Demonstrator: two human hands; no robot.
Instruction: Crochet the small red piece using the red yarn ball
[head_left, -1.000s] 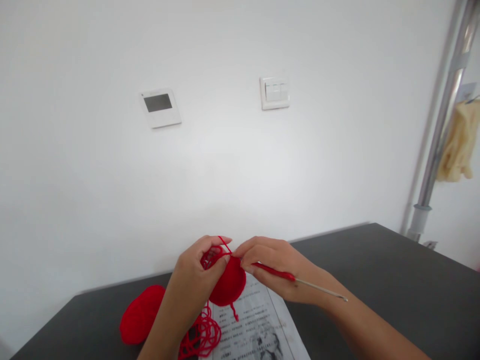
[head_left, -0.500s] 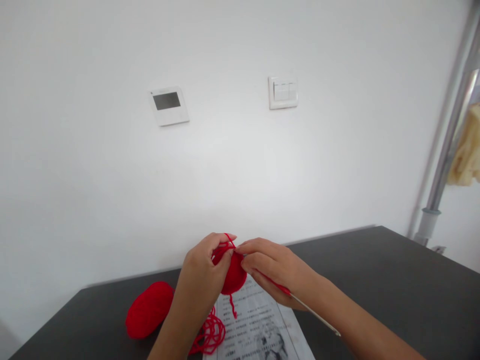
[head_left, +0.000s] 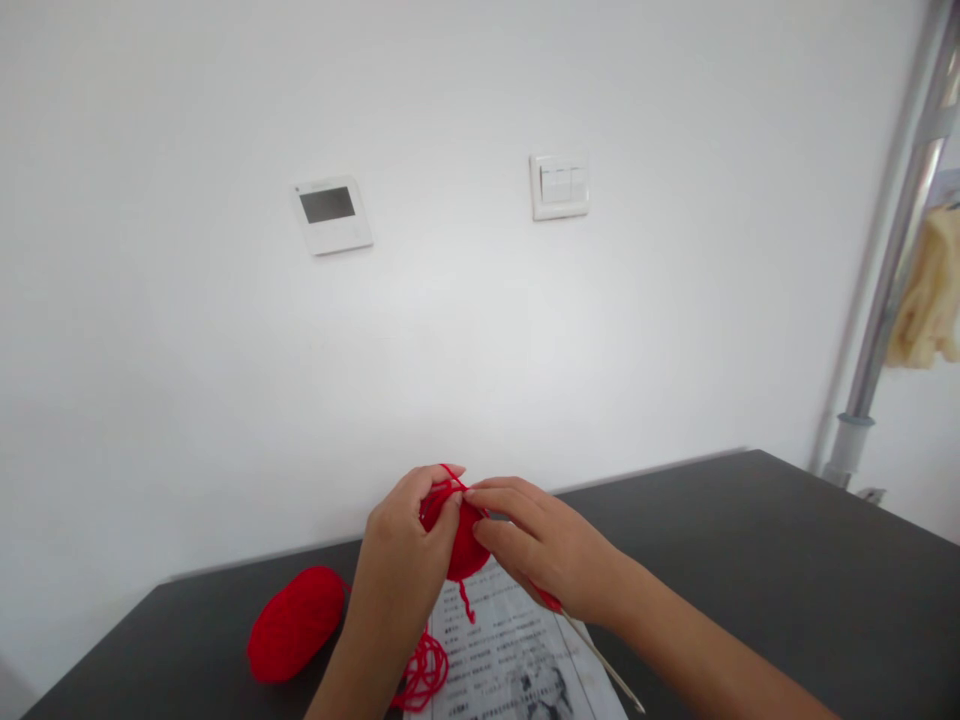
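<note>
My left hand (head_left: pixel 405 560) is closed around a small round red crocheted piece (head_left: pixel 463 545), with red yarn looped over its fingers. My right hand (head_left: pixel 540 545) pinches a crochet hook (head_left: pixel 592 650) with a red grip and a thin metal shaft, its working end hidden at the top edge of the piece. The two hands touch above the dark table (head_left: pixel 750 560). A short yarn tail hangs below the piece.
A red yarn ball (head_left: pixel 296 622) lies on the table to the left, with loose red strands (head_left: pixel 421 672) beside it. A printed paper sheet (head_left: pixel 510 660) lies under my hands. The white wall carries a small panel (head_left: pixel 330 213) and a switch (head_left: pixel 559 186). A metal pole (head_left: pixel 889 260) stands right.
My right hand has turned, swinging the hook's free end from pointing right to pointing down toward me. Both hands have closed in on the red piece. The view shifted slightly.
</note>
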